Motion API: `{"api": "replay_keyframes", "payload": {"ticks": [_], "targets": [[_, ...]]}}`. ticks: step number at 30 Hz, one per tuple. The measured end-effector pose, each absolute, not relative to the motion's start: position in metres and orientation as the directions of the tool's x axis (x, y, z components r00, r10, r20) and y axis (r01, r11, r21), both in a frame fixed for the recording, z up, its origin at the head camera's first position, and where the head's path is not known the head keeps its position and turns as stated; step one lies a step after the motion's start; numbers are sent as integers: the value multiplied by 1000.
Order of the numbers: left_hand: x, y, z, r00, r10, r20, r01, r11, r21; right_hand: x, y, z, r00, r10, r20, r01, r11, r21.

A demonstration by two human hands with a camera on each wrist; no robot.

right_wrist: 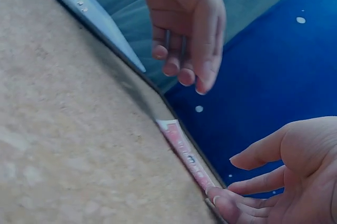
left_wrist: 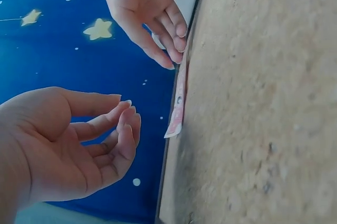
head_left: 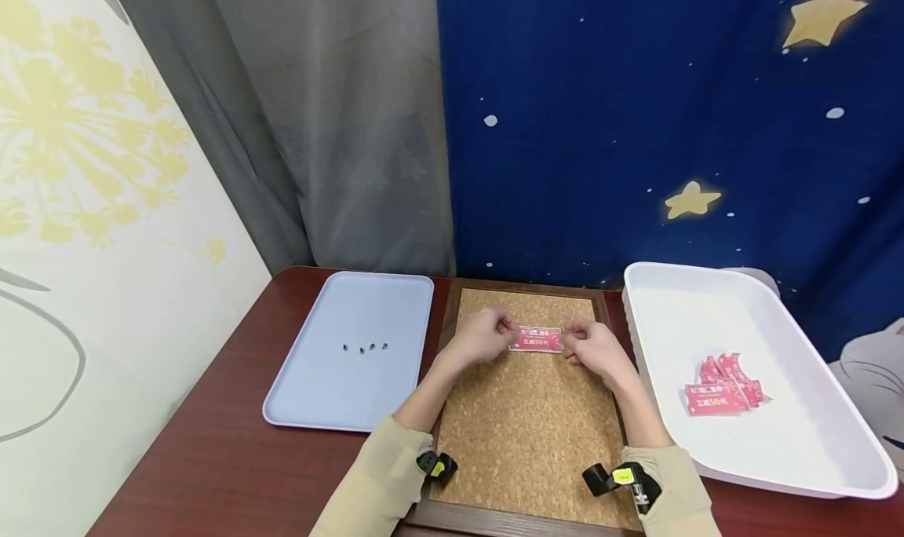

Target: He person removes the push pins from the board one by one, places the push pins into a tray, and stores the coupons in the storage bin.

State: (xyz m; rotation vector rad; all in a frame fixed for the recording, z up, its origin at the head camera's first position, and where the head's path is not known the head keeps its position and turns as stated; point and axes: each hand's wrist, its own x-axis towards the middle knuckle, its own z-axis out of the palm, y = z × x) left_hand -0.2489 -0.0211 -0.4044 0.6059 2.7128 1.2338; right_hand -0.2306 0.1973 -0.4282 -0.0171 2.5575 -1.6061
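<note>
A pink printed coupon (head_left: 535, 339) lies on the upper part of a framed corkboard (head_left: 530, 427). On its face shows a small grey spot, too small to identify. My left hand (left_wrist: 79, 145) hovers by the coupon's left end, its fingers loosely bent, with nothing between them and a gap to the paper in the left wrist view. At the other end is my right hand (right_wrist: 295, 176); its fingertips touch or nearly touch the coupon's edge, and the thumb stands apart from them.
Left of the board, a pale blue tray (head_left: 381, 301) carries several small dark metallic pieces (head_left: 362, 350). A white bin (head_left: 706, 301) on the right holds more pink coupons (head_left: 716, 400), stacked unevenly. Curtains (head_left: 551, 129) hang behind the dark red table (head_left: 212, 419).
</note>
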Motion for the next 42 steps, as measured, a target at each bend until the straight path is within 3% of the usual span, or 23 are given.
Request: {"api": "replay_keyframes", "payload": {"ticks": [12,20,42], "targets": [[-265,5,-422,-911,412,-27,251,603,757,-235,189,-442,-993,24,-119,117,438,-891],[-273,18,-426,-936,345,-70,220,728,650,-237,189,-447,-992,81,-99,124,417,-900],[-288,35,-433,-948,317,-7,238,728,643,-241,185,-453,-987,143,-69,129,469,-874]]}}
